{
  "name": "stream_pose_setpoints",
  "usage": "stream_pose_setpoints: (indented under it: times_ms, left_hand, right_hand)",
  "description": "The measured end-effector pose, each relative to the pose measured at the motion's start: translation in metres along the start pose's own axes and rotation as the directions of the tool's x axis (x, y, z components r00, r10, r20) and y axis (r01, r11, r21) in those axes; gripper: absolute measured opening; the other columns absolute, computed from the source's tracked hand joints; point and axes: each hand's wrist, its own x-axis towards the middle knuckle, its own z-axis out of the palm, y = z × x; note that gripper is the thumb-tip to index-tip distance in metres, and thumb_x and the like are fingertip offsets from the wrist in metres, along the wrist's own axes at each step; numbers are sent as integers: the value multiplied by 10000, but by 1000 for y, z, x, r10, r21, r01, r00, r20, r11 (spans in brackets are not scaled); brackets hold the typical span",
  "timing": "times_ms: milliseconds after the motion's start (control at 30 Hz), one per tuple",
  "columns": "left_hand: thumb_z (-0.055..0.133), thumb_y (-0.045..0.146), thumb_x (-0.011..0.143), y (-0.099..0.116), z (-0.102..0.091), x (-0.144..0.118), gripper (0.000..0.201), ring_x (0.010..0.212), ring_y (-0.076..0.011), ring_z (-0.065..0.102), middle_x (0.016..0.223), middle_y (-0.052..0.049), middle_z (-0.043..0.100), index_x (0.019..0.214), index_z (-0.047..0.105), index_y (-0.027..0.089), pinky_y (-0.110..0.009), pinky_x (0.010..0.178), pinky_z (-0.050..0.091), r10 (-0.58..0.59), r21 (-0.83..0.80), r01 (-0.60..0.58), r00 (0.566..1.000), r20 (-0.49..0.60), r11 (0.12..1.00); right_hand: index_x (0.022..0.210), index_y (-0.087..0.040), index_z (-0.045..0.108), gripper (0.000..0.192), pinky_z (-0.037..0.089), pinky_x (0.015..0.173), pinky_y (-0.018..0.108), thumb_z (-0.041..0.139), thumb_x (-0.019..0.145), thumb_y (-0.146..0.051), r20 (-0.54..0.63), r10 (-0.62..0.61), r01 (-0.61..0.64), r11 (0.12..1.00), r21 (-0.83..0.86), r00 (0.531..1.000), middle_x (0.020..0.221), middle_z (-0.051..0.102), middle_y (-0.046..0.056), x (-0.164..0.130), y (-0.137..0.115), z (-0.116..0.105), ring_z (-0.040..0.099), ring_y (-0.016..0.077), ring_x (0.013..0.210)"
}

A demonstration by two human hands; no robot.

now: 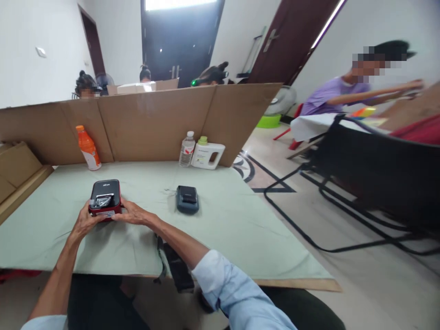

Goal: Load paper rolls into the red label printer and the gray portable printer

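Head view shows a pale green surface point(213, 229) backed by a cardboard screen point(154, 123), with an orange bottle point(88, 147), a clear bottle point(187, 149) and a white jug point(207, 154) standing along it. Near the front edge sits a red-and-black device point(105, 197), the left hand point(83, 221) and right hand point(132, 213) gripping its sides with curled fingers. A dark, smaller device point(187, 199), possibly a similar unit, lies untouched just to the right.

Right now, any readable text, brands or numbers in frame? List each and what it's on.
None can be read.
Red and black device, held between left hand and right hand: lid logo and front label blurred.
Orange bottle, water bottle, white jug: labels too small.
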Motion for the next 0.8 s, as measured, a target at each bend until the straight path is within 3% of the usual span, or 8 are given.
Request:
stream_pose_setpoints:
  times_ms: [100, 267, 400, 500, 800]
  left_hand:
    - [951, 479, 554, 8, 32, 9, 893, 1069, -331, 727, 1188, -142, 751, 1302, 594, 146, -489, 968, 585, 59, -56, -55, 995, 77, 997]
    - [917, 480, 604, 19, 108, 17, 907, 1127, -319, 708, 1244, -145, 726, 1365, 551, 149, -464, 976, 576, 139, -179, -105, 972, 192, 978]
    - [889, 452, 655, 19, 152, 14, 916, 1160, -310, 695, 1280, -137, 712, 1437, 504, 171, -484, 1026, 545, 175, -174, -134, 954, 245, 976]
    - [875, 420, 676, 17, 160, 12, 926, 1201, -309, 677, 1330, -140, 690, 1474, 470, 180, -494, 1061, 520, 188, -156, -150, 944, 272, 976]
    - [832, 373, 729, 24, 144, 18, 850, 1131, -310, 698, 1270, -130, 720, 1482, 489, 183, -483, 1003, 545, 189, 47, -215, 927, 325, 975]
  right_hand:
    - [1477, -219, 514, 714, 488, 1084, 476, 773, 852, -450, -42, 36, -36, 999, -1, 998, 1386, 652, 99, -28, -6, -26, 608, 319, 1275]
    - [1402, -175, 593, 557, 505, 1043, 476, 692, 903, -401, -141, 67, -76, 995, -61, 988, 1341, 683, 108, -84, -11, -79, 633, 316, 1214]
    - [1416, -169, 590, 572, 535, 1006, 467, 683, 904, -405, -204, 103, -124, 988, -93, 974, 1312, 700, 110, -117, -1, -101, 650, 309, 1184]
    - [1455, -190, 564, 593, 557, 987, 449, 671, 910, -399, -241, 109, -129, 989, -69, 964, 1331, 697, 104, -130, 8, -102, 664, 301, 1186]
    - [1557, -232, 459, 714, 537, 1009, 472, 669, 878, -296, -397, 59, -156, 964, -217, 916, 1311, 708, 94, -129, 14, -94, 672, 299, 1145]
